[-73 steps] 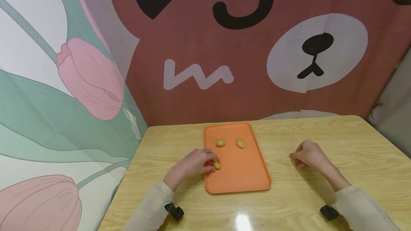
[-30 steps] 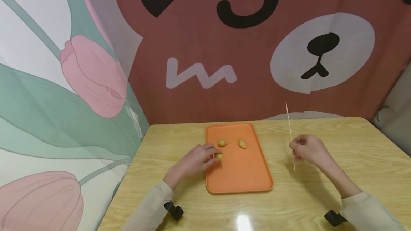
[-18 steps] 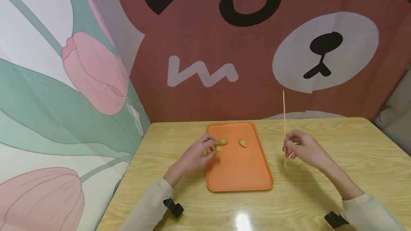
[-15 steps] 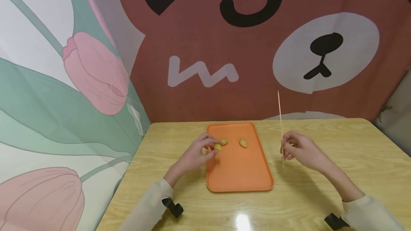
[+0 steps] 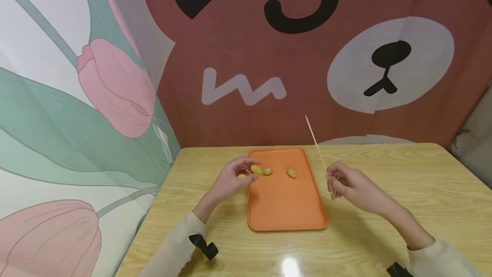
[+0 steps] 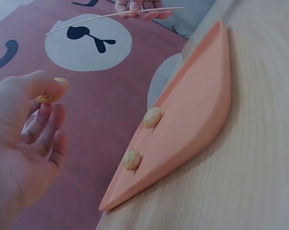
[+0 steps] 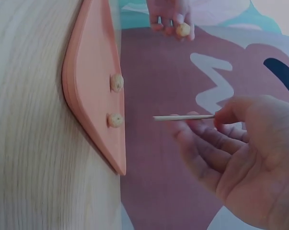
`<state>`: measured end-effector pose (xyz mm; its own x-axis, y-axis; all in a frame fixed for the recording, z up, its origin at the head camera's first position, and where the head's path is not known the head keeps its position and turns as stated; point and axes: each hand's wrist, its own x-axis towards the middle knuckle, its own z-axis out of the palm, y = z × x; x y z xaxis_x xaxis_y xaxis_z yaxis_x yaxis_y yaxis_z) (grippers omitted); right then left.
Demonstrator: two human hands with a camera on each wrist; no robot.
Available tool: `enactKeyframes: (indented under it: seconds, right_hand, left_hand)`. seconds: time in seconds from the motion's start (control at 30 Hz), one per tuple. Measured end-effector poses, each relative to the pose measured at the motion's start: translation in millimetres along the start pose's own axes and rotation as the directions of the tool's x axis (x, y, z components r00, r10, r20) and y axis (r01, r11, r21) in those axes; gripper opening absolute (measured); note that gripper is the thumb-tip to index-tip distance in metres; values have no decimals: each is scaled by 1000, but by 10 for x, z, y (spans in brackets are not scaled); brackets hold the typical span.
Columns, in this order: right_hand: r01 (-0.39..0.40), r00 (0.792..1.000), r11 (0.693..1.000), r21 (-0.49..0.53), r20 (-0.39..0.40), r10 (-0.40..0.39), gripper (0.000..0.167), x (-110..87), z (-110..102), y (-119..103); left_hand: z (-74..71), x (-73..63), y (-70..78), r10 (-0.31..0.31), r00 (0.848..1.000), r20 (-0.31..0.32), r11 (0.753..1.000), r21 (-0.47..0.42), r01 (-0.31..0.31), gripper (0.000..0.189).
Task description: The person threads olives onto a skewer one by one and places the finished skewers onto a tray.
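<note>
Between thumb and fingertips my left hand (image 5: 232,179) pinches a small wrinkled yellow oval fruit (image 6: 52,92), which looks like a preserved fruit. The left wrist view shows it raised off the orange tray (image 5: 286,204). Two similar fruits lie in the tray's far half: one left (image 5: 267,171), one right (image 5: 291,172). Past the tray's right edge, my right hand (image 5: 351,188) grips a thin wooden skewer (image 5: 317,146) near its lower end. The skewer tilts, its upper end leaning left toward the tray. Skewer and held fruit are apart.
The tray rests on a light wood-grain table (image 5: 384,161). Behind the table hangs a brown bear-print cloth (image 5: 238,127), with a tulip-print cloth (image 5: 115,89) on the left. A small black device (image 5: 203,247) is worn at the left wrist.
My left hand has lifted the fruit from the tray's left side and moved it away from me. The right hand has raised the skewer off the table and brought it left, tilting it.
</note>
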<state>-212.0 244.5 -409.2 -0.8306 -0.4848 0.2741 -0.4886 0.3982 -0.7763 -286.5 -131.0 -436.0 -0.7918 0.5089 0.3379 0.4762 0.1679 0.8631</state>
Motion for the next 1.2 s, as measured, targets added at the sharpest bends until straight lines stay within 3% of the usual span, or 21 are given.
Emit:
enactKeyframes:
  seconds: [0.2, 0.37, 0.63, 0.73, 0.83, 1.03, 1.2]
  right_hand:
    - [9, 999, 999, -47, -44, -11, 4, 17, 99, -92]
    - [17, 994, 995, -100, -104, -27, 9, 11, 165, -166]
    - [60, 977, 992, -109, -199, -81, 21, -2, 212, -259]
    - [75, 972, 993, -97, -214, -94, 23, -1, 229, -284]
    - [94, 972, 992, -88, -209, -111, 25, -1, 248, -302]
    - [171, 966, 982, -81, -184, -183, 32, 2, 294, -298]
    - [209, 956, 975, -77, -195, -220, 36, 0, 323, -275]
  left_hand:
    - [-27, -18, 37, -38, 999, -36, 984, -174, 31, 30]
    - [-42, -11, 77, -53, 998, -31, 935, -352, 39, 36]
    - [-48, -7, 130, -106, 989, -105, 892, -449, 48, 38]
    - [-55, -8, 144, -113, 987, -117, 863, -503, 39, 40]
    - [-64, -3, 156, -128, 985, -119, 805, -592, 33, 38]
    - [-68, 22, 171, -141, 984, -114, 638, -770, 2, 37]
    - [-58, 28, 183, -137, 986, -91, 574, -819, 4, 33]
